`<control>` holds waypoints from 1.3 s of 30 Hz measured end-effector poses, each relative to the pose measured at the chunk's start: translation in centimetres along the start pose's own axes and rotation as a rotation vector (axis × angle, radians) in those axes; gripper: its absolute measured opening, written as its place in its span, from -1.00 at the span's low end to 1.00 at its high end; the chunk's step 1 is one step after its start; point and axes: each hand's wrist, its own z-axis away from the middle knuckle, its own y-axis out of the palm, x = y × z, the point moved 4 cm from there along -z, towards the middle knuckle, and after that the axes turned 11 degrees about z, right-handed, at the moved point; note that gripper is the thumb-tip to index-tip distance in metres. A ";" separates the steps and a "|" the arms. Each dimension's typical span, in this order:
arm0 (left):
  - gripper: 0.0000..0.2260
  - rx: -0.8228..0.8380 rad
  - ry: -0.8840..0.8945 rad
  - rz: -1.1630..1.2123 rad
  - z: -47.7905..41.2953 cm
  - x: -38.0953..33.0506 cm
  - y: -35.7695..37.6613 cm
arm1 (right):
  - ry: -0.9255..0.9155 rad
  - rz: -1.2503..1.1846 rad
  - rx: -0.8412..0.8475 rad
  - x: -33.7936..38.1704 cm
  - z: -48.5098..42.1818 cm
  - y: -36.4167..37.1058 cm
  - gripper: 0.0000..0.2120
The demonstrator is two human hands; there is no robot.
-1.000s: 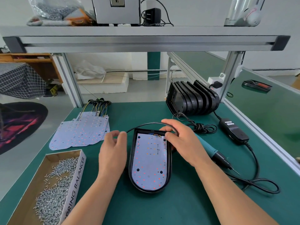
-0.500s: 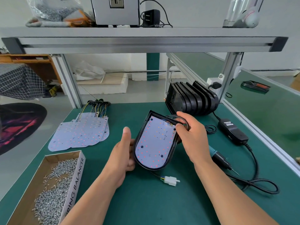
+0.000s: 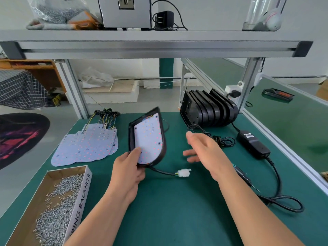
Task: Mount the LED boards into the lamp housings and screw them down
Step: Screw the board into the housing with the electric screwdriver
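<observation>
A black lamp housing (image 3: 132, 134) with a white LED board (image 3: 150, 137) seated inside is tilted up above the green bench. My left hand (image 3: 128, 168) grips its rounded lower end, thumb on the board. A black cable with a white connector (image 3: 184, 173) trails from it onto the mat. My right hand (image 3: 204, 148) hovers open to the right of the housing, touching nothing. A stack of loose LED boards (image 3: 88, 142) lies at the left. Several empty black housings (image 3: 207, 110) stand in a row at the back right.
A cardboard box of screws (image 3: 58, 203) sits at the front left. An electric screwdriver (image 3: 243, 176) lies on the mat behind my right forearm, its power adapter (image 3: 253, 145) and looped cable (image 3: 284, 203) at the right. An aluminium shelf rail (image 3: 156, 47) spans overhead.
The housing was lifted off the mat and tilted up to the left. My right hand let go of it and drew back to the right; only my left hand holds it now.
</observation>
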 end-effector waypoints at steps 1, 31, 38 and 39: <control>-0.76 -0.012 0.004 0.051 0.0 -0.1 0.0 | -0.024 0.116 0.005 0.4 0.4 0.0 -0.39; -0.91 0.310 -0.008 -0.250 1.6 0.9 2.2 | 0.019 -0.591 0.109 0.8 1.0 2.7 -0.65; -0.87 0.402 -0.016 -0.238 2.2 1.1 2.9 | -0.034 -0.705 0.082 0.9 1.1 2.1 -0.65; -0.88 0.400 -0.018 -0.235 2.2 1.2 2.9 | -0.043 -0.711 0.059 0.9 1.1 2.2 -0.65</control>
